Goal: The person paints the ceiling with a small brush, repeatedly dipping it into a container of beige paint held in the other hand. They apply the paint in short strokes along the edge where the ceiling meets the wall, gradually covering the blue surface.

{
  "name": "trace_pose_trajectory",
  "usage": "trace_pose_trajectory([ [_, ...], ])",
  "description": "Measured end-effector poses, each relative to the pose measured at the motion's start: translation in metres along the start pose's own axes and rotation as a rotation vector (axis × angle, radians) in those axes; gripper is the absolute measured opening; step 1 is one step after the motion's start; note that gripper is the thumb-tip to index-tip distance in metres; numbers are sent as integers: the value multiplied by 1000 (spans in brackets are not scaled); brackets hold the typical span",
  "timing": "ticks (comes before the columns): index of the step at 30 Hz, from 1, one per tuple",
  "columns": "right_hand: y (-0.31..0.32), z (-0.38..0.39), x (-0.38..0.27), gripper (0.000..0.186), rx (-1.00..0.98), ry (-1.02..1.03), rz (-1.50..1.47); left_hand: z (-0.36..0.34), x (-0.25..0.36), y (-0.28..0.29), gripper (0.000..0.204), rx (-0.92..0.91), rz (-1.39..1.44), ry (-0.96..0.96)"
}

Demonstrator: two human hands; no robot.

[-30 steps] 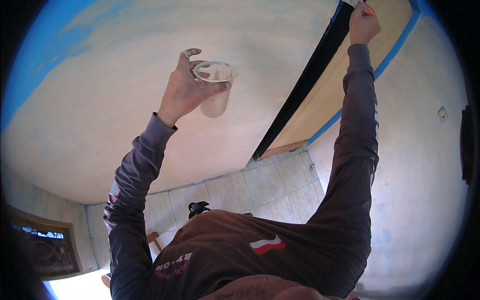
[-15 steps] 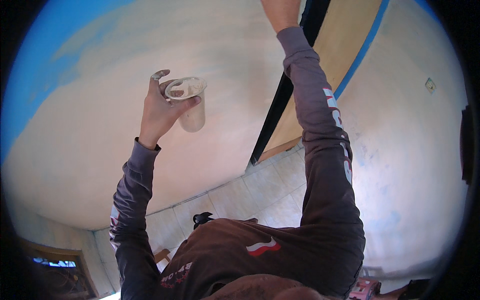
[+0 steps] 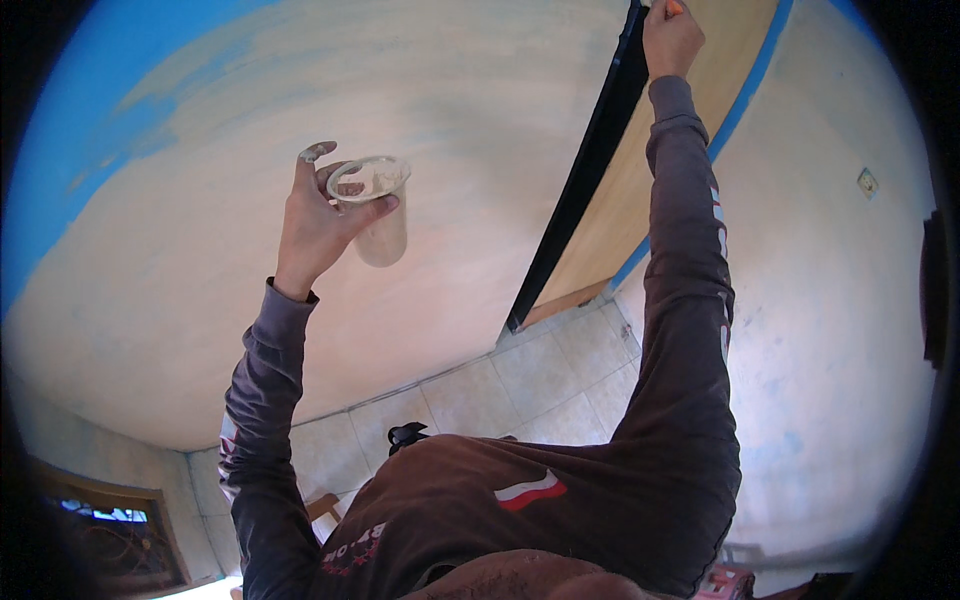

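Note:
My left hand (image 3: 315, 225) is closed around a clear plastic cup (image 3: 383, 240), held upright in front of the wall. Pale residue coats the cup's inner side below the rim. The index finger sticks up beside the cup, with a whitish smear on its tip. Raised high at the top edge, my right hand (image 3: 673, 42) is closed on a tool with an orange part (image 3: 676, 6). The rest of that tool is cut off by the frame, so its kind cannot be told. This hand is in front of the wooden door, near its black frame.
The wall (image 3: 230, 300) is pale, with blue paint (image 3: 60, 140) at the upper left. A black frame (image 3: 585, 170) edges a wooden door (image 3: 610, 210). Floor tiles (image 3: 460, 395) lie below. A wall switch or socket (image 3: 867, 184) is on the right wall.
My right hand has come down into view and moved right, from the wall side of the black frame to in front of the door. The left hand and cup have hardly moved.

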State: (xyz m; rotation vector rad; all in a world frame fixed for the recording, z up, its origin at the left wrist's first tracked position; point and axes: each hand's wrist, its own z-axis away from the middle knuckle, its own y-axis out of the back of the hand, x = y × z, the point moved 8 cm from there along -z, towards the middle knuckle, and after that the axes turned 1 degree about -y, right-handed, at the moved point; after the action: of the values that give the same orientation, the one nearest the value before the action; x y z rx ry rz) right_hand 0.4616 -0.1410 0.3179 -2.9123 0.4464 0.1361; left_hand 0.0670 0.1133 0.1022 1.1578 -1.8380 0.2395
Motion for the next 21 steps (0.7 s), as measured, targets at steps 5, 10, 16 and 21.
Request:
trace_pose_trajectory([
  [5, -26, 7, 11, 19, -63, 1, 61, -1, -5, 3, 100, 16, 3, 1],
  [10, -29, 8, -27, 26, 42, 114, 19, -4, 4, 2, 100, 15, -8, 21],
  [16, -55, 16, -93, 29, -56, 105, 40, -5, 1, 4, 99, 28, -11, 70],
  [21, -76, 28, -136, 23, -60, 187, -80, -5, 6, 3, 99, 14, 31, 65],
])
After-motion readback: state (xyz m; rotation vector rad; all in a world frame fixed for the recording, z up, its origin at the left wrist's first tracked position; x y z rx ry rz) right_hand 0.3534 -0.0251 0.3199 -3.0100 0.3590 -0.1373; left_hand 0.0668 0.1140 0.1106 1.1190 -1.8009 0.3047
